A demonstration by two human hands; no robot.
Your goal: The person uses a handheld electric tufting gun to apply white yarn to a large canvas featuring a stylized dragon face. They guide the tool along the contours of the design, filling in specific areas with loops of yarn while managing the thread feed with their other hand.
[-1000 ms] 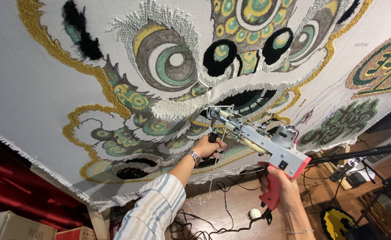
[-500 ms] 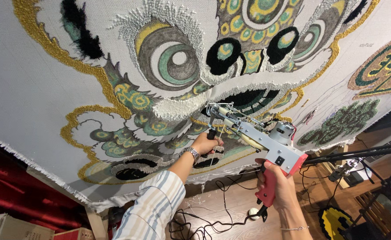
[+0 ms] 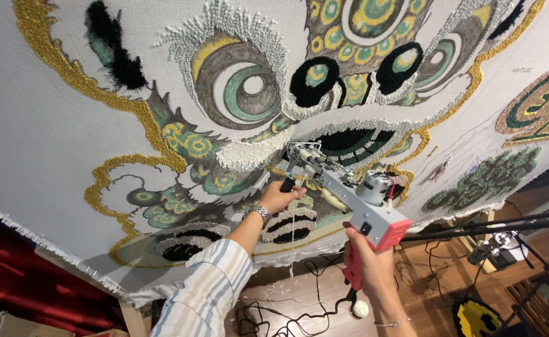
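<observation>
A grey tufting gun with a red rear and red grip points its needle end at a large white cloth stretched on a frame. The cloth carries a tufted lion-like face in gold, green, black and grey. My left hand, in a striped sleeve with a wristwatch, grips the gun's black front handle close to the cloth. My right hand holds the red rear grip below the gun's body. The needle tip touches the cloth near a gold patch under the white tufted band.
Black cables trail over the wooden floor below the cloth. A black stand with rods rises at the right. A yellow and black object lies on the floor. Red fabric hangs at the lower left.
The gun and both hands have stayed on the same spot of the cloth; my view has shifted slightly, with the hands drifting a little lower in the picture.
</observation>
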